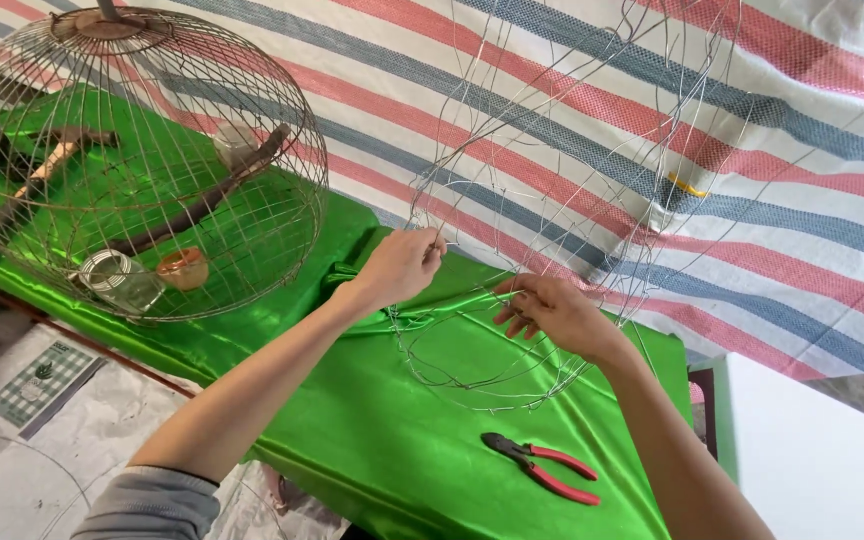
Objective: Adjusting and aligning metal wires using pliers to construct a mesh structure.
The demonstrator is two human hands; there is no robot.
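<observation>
Both hands, left hand and right hand, on wire frame sides.

one flat square package with green-and-white checks lies at lower left, below the green cloth.

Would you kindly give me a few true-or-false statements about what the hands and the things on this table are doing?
1. Both hands grip the unfinished wire frame. True: the left hand and the right hand each pinch its wires.
2. The right hand holds the pliers. False: the pliers lie on the green cloth, apart from both hands.
3. The pliers have red handles. True.
4. The finished round cage stands to the right of the hands. False: it is to their left.
5. A glass jar sits inside the cage. True.
</observation>
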